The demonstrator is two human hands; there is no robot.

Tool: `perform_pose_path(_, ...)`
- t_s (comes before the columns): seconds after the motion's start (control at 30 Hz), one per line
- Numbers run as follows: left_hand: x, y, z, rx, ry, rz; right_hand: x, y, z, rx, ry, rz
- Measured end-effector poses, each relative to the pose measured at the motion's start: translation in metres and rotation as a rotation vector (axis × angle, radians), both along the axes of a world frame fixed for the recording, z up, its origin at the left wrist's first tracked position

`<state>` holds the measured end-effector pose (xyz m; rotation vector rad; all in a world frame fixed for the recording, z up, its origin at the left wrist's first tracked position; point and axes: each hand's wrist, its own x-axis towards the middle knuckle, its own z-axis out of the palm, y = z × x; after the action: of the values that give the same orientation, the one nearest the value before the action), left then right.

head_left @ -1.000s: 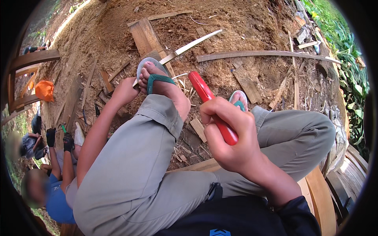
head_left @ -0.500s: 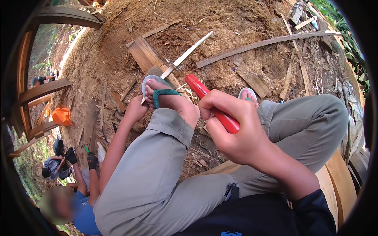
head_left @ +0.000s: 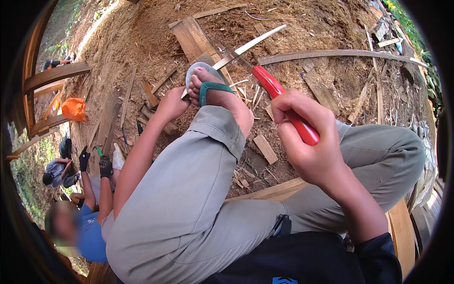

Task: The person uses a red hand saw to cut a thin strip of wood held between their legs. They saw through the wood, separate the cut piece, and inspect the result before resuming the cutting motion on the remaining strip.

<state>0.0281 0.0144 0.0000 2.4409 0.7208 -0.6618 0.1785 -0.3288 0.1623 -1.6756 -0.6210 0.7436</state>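
Observation:
My left hand [head_left: 173, 104] is closed on the near end of a pale wooden strip [head_left: 260, 41], which runs under my sandalled foot and sticks out beyond it, slanting up to the right. A sandal [head_left: 202, 92] with a green strap presses over the strip, by a brown wooden plank [head_left: 194, 40] on the ground. In my right hand [head_left: 309, 137] is a knife with a red handle [head_left: 269, 83], gripped with the fingers wrapped round it. Its dark, thin blade points toward the strip just past my foot; whether they touch I cannot tell.
Wood offcuts, shavings and sawdust cover the ground. A long curved slat [head_left: 340, 56] lies at the far right. An orange bag [head_left: 74, 109] hangs by a timber frame at left. A co-worker in a blue shirt [head_left: 92, 236] with dark gloves sits at lower left; others are farther off.
The knife has moved right and away from my foot, and its blade now shows beside the strip. My left hand stays on the strip. The whole view has shifted slightly.

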Motion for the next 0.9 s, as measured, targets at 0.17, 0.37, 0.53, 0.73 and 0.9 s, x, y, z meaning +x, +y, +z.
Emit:
perform_pose_path(0.17, 0.003, -0.001, 0.004, 0.001, -0.027, -0.022, -0.032, -0.075, 0.075, -0.151, -0.074, -0.034)
perform_pose_path(0.37, -0.009, 0.005, -0.002, -0.153, -0.041, 0.021, -0.019, 0.014, -0.005, 0.039, -0.005, -0.126)
perform_pose_path(0.53, -0.005, 0.012, 0.003, -0.070, 0.008, 0.021, -0.045, -0.050, 0.033, -0.119, -0.063, -0.053)
perform_pose_path(0.73, -0.004, 0.000, 0.002, 0.010, -0.024, -0.019, -0.033, -0.050, 0.083, -0.204, 0.028, -0.050)
perform_pose_path(0.9, -0.007, -0.001, 0.005, -0.022, -0.025, 0.037, -0.009, 0.008, 0.047, -0.144, -0.026, 0.055)
